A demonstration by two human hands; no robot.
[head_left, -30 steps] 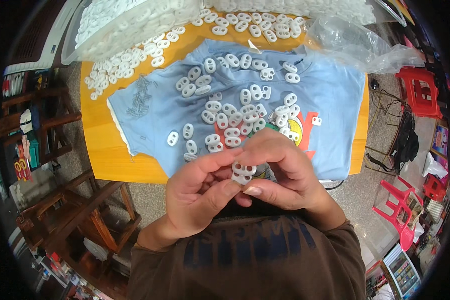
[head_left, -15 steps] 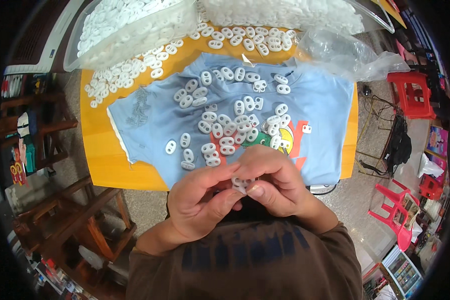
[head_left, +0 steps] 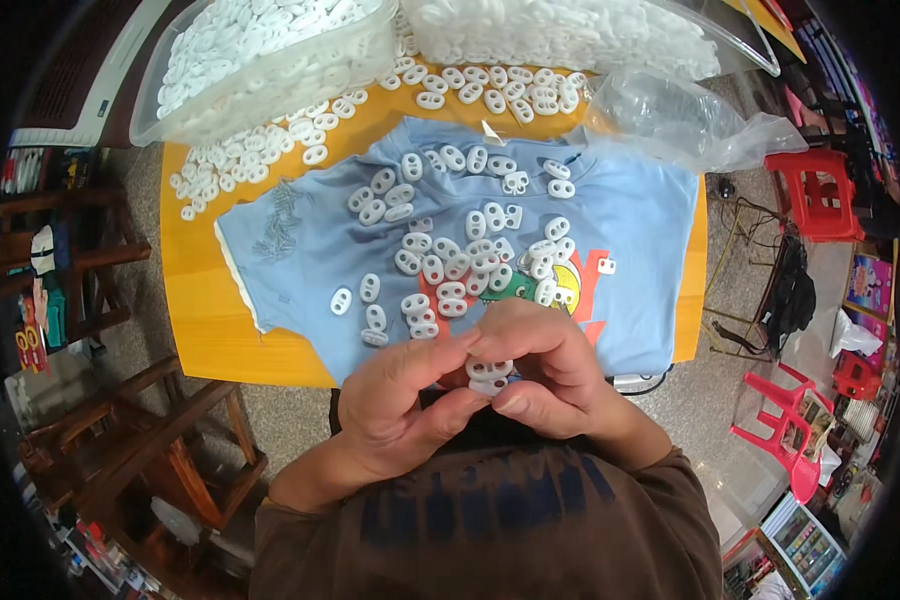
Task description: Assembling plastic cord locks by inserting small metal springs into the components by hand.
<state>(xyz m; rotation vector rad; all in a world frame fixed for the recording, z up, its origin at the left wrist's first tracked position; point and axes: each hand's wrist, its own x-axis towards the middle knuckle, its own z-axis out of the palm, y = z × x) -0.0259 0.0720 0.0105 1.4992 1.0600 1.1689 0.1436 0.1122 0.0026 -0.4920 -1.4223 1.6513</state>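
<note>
Close to my body, above the table's near edge, my left hand (head_left: 395, 400) and my right hand (head_left: 550, 375) meet around a white two-hole plastic piece (head_left: 490, 370). A second, more translucent part seems to sit against its lower side. Both thumbs are at its near side; my index fingers arch over the far side. Beyond my hands, a light blue T-shirt (head_left: 630, 200) with a colourful print lies spread out. Several oval white two-hole pieces (head_left: 452, 299) are scattered on it, along with a few smaller squarish ones (head_left: 607, 266).
At the back of the yellow table (head_left: 210, 330) stand a clear bin (head_left: 270, 105) of white ovals and another container (head_left: 570, 40) heaped with translucent white parts. Loose ovals (head_left: 235, 155) lie beside the bin. A clear plastic bag (head_left: 670, 120) rests at the back right. Red stools (head_left: 815, 190) stand rightward.
The piece between my hands has turned so that its two holes show more clearly. My right thumb has drawn slightly back from it. The view has shifted a little.
</note>
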